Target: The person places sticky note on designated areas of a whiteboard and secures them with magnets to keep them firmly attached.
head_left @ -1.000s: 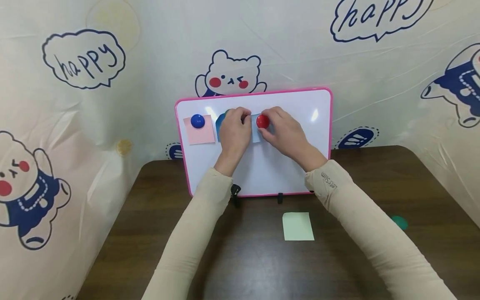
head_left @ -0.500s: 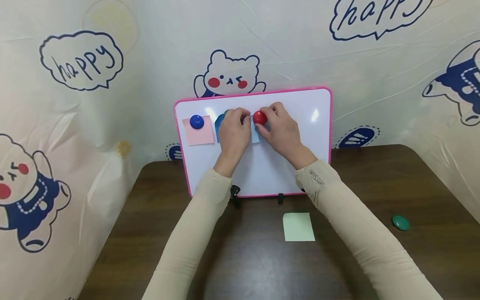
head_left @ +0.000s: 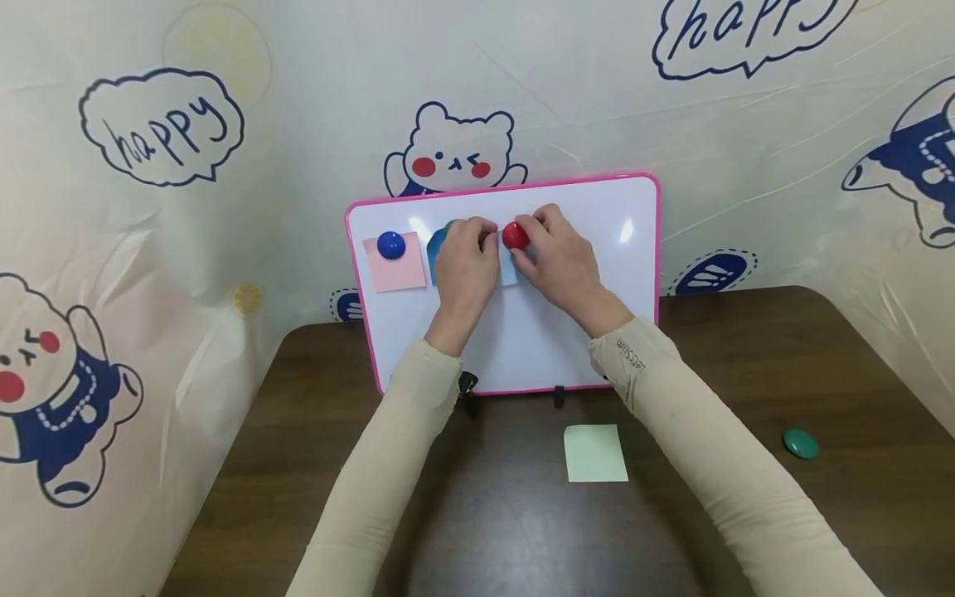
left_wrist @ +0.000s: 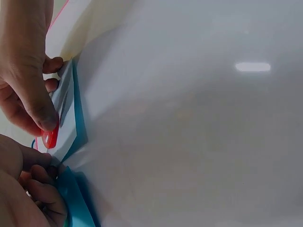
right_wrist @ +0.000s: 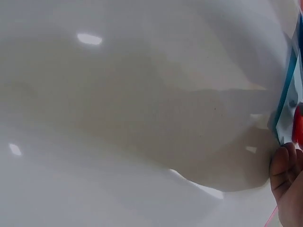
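Observation:
In the head view my right hand (head_left: 563, 257) pinches a round red magnet (head_left: 515, 235) between thumb and fingers, against the upper part of a light blue sticky note (head_left: 509, 272). My left hand (head_left: 466, 269) is just left of it; in the left wrist view its fingertips pinch the corner of that note (left_wrist: 69, 111), which stands partly off the whiteboard (head_left: 552, 348). Beside the left hand, a darker blue note (head_left: 435, 257) is mostly covered, with a sliver of green at its top. The right wrist view catches the red magnet (right_wrist: 298, 126) at its edge.
A pink note (head_left: 397, 269) under a blue magnet (head_left: 391, 245) is at the board's left. On the brown table (head_left: 477, 531) lie a pale green note (head_left: 595, 453) and a green magnet (head_left: 801, 444). Black clips (head_left: 559, 396) support the board's lower edge.
My right hand has moved slightly left with the red magnet, bringing it closer to my left hand over the light blue note. My left hand has stayed in place.

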`<state>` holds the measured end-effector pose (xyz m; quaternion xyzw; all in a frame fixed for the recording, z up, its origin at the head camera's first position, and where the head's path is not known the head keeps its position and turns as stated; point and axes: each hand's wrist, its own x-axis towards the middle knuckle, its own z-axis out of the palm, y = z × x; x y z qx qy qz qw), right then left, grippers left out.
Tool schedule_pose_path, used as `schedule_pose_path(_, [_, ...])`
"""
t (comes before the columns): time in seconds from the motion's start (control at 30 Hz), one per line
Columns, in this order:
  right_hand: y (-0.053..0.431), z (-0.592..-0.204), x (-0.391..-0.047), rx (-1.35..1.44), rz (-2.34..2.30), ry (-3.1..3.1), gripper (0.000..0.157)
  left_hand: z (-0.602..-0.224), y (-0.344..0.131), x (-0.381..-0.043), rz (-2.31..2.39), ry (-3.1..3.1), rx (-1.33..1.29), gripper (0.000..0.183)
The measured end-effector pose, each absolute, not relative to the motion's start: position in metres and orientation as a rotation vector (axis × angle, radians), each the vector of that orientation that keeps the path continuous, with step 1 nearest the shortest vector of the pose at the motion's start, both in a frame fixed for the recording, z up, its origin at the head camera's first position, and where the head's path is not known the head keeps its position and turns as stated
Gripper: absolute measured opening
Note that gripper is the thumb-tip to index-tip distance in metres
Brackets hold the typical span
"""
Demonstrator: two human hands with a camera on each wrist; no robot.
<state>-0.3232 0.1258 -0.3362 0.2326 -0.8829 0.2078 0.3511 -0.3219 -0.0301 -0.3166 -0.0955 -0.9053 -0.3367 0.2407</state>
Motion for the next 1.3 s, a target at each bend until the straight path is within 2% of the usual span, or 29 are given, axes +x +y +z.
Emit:
schedule_pose_path(0.47, [0.162, -0.345, -0.298, 0.492, 0.521, -2.411, 0.049, -0.331, -0.047, -0.302, -0.979, -2.404, -0.4, 0.019])
schedule_pose_path(0.77, [0.203, -0.357, -0.264, 0.377, 0.593, -2.578, 0.05, -0.359, -0.055, -0.266, -0.976, -2.581, -0.597, 0.018])
schedule_pose_path(0.93, [0.229, -0.372, -0.245, 0.376, 0.594, -2.633, 0.045, -0.379, -0.05, -0.245, -0.928, -2.763, -0.716, 0.016])
schedule_pose_path(1.17, [0.261, -0.396, -0.222, 0.467, 0.587, -2.578, 0.027, -0.401, -0.04, -0.222, -0.855, -2.926, -0.885, 0.019])
schedule_pose_path(1.3, [0.279, -0.405, -0.208, 0.478, 0.567, -2.618, 0.024, -0.408, -0.032, -0.208, -0.772, -2.986, -1.04, 0.021])
